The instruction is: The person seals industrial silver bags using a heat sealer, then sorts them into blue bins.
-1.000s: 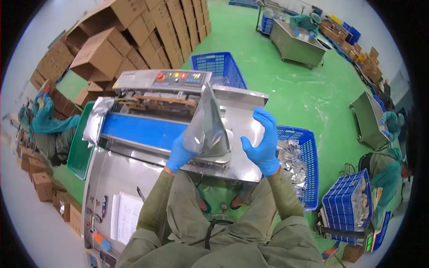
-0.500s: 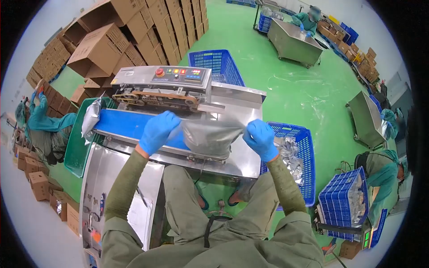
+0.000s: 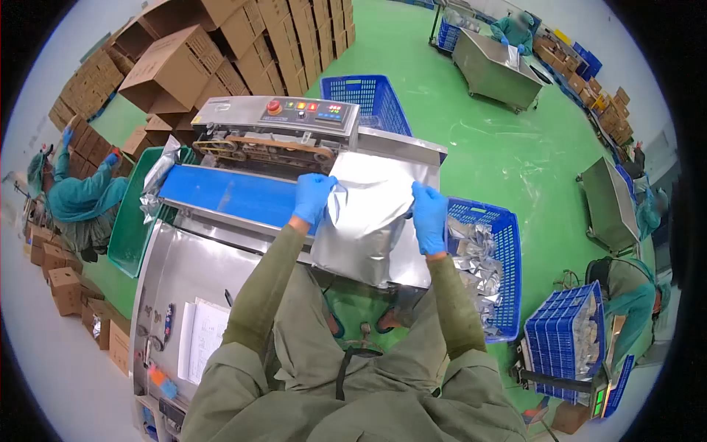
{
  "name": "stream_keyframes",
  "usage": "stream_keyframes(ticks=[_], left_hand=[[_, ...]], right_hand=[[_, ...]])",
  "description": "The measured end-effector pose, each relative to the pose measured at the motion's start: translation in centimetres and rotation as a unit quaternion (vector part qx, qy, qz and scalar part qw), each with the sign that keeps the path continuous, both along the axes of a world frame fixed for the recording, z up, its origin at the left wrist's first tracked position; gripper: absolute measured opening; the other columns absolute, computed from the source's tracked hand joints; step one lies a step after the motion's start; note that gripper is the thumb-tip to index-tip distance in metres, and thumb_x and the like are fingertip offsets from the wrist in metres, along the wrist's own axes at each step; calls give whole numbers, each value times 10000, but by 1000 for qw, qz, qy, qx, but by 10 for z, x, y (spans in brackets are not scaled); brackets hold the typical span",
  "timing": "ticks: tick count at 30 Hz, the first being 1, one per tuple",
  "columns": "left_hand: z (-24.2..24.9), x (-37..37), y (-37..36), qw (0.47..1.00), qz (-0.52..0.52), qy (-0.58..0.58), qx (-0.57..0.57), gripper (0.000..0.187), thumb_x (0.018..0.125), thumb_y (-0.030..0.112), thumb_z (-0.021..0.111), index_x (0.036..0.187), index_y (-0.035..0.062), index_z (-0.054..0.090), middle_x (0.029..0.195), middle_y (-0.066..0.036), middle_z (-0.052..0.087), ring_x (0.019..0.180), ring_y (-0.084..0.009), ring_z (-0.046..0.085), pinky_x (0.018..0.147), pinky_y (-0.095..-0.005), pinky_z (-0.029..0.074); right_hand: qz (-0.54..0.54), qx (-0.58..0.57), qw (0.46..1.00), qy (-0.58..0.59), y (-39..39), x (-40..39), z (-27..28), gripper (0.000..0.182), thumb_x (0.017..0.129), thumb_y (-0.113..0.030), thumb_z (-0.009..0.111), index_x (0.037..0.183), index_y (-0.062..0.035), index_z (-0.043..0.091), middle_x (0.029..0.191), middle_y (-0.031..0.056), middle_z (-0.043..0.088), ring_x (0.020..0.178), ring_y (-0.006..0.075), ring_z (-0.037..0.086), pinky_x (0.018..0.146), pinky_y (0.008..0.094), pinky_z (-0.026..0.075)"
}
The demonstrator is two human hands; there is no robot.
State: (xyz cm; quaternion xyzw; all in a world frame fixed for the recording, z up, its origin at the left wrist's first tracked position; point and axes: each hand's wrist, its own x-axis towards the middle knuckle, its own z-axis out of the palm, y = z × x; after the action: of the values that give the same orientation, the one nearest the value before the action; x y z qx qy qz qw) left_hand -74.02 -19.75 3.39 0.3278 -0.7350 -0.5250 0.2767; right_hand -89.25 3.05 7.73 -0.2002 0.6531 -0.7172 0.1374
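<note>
Both hands wear blue gloves. A silver foil bag is stretched between them, its broad face turned up over the steel tabletop. My left hand is closed on the bag's left edge, beside the blue conveyor belt. My right hand pinches the opposite edge, near the blue crate on the right. Behind the bag stands a band sealing machine with a red knob and lit displays. Another foil bag leans at the belt's far left end, over a green bin.
A blue crate of foil bags stands at my right, another blue crate behind the sealer. The green bin is at left. A steel side table holds papers and scissors. Stacked cartons rise at back left; co-workers are around.
The bag has gone from hanging low and blurred to lying broad and flat toward me. My left hand has moved right, closer to my right hand. Both still grip it.
</note>
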Motion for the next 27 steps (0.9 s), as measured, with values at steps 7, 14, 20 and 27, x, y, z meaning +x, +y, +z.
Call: stream_keyframes(ticks=[7,14,20,27], left_hand=[[-63,-4,-50,997,53,43,21,263,765,175,730,617,-34,667,553,-82,628,501,-122,514,496,-351,405],[-69,7,-102,999,29,8,-22,267,799,209,712,737,-51,708,627,-55,649,582,-109,536,536,-357,429],[-59,66,-149,995,-26,-49,-86,233,920,172,631,1019,-18,723,961,-73,711,862,-155,619,804,-330,495],[-20,225,-84,962,229,-148,-18,360,1035,272,529,1179,-36,648,1063,-68,649,942,-155,598,826,-291,483]], right_hand=[[0,13,998,-64,-46,-5,-46,308,918,-204,619,690,2,599,561,21,512,439,118,502,396,300,434],[-8,17,999,-42,-93,-3,-80,344,902,-215,607,664,33,608,546,119,536,550,135,513,543,387,421],[95,193,876,432,-153,-19,-137,161,822,-207,652,753,-62,638,712,151,648,703,292,658,612,432,501],[-121,202,967,101,62,-218,-168,192,881,-176,609,869,2,677,703,132,645,636,181,614,600,370,486]])
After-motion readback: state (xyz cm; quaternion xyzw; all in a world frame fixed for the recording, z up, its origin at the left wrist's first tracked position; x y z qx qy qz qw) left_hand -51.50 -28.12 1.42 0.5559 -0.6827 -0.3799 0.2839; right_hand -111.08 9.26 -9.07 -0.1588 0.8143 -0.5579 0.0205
